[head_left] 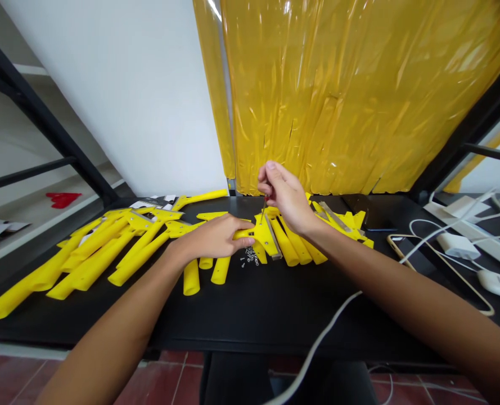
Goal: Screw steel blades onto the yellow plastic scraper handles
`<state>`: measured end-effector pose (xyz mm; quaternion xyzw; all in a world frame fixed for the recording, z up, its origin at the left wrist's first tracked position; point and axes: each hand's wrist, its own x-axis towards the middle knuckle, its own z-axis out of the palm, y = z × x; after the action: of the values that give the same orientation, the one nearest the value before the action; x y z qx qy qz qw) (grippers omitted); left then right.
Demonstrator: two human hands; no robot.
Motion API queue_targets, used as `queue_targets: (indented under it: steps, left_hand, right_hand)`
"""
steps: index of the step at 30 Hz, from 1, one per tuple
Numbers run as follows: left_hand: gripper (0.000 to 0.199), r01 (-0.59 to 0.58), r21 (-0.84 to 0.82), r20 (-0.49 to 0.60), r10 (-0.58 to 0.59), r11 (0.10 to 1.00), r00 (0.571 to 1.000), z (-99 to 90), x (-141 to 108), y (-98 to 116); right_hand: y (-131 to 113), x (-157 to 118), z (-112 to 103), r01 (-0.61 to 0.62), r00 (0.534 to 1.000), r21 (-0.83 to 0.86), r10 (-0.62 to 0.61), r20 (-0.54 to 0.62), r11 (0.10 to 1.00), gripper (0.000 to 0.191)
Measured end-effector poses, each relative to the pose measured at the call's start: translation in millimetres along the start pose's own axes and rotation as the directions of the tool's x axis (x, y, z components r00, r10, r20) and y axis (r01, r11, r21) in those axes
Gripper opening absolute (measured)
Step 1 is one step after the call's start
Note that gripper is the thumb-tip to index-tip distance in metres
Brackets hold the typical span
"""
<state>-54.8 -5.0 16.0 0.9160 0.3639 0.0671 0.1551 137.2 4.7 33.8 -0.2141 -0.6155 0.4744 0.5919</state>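
Gripping yellow scraper (265, 236) with left hand (214, 236), its head between both hands; pinching thin screwdriver (264, 212) with right hand (289, 197), steeply above it. Best, probably: brace scraper against twist, hold shaft square, press lightly. Tip seating: cannot tell. Containers: none visible; screws (252, 257) loose just beside left hand, bodyward.

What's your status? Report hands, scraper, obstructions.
Left hand gripping yellow scraper. Right hand holding screwdriver, shaft pointing down at scraper head. Loose screws close by; other scrapers on both sides.
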Motion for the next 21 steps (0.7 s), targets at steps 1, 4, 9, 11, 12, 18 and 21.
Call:
queue_targets:
  steps: [1,4,9,11,12,18,21]
  left_hand:
    - [0.037,0.001,0.001,-0.002,-0.001,1.000,1.000,0.2,-0.1,-0.5]
    - [0.039,0.006,0.022,-0.025,-0.005,1.000,1.000,0.6,-0.5,-2.5]
    - [0.041,0.014,0.044,-0.039,-0.012,0.999,0.999,-0.3,-0.3,-2.1]
    - [0.040,0.024,0.052,-0.050,-0.022,0.998,0.999,-0.8,-0.2,-0.8]
    - [0.040,0.033,0.051,-0.048,-0.030,0.998,0.998,-1.1,-0.3,-0.2]
    - [0.038,0.044,0.077,-0.023,-0.043,0.996,0.999,-2.5,-1.2,1.8]
    - [0.037,0.048,0.084,-0.016,-0.047,0.995,0.999,-2.1,-1.1,1.2]
  right_hand:
    - [0.2,-0.8,0.7,0.013,1.000,-0.009,-0.013,-0.007,1.000,0.036]
    - [1.5,-0.6,-0.2,0.023,0.999,-0.023,-0.022,0.023,0.999,0.034]
    - [4.2,4.8,-6.9,0.033,0.998,-0.043,-0.031,0.048,0.999,0.033]
    - [4.3,6.3,-8.3,0.021,0.996,-0.030,-0.018,0.088,0.999,0.034]
    - [4.2,6.6,-8.5,0.006,0.995,-0.020,-0.004,0.104,1.000,0.035]
    - [5.3,5.2,-7.0,-0.031,0.996,0.007,0.031,0.089,0.999,0.034]
    - [4.6,4.4,-7.0,-0.024,0.994,-0.026,0.026,0.105,0.999,0.030]
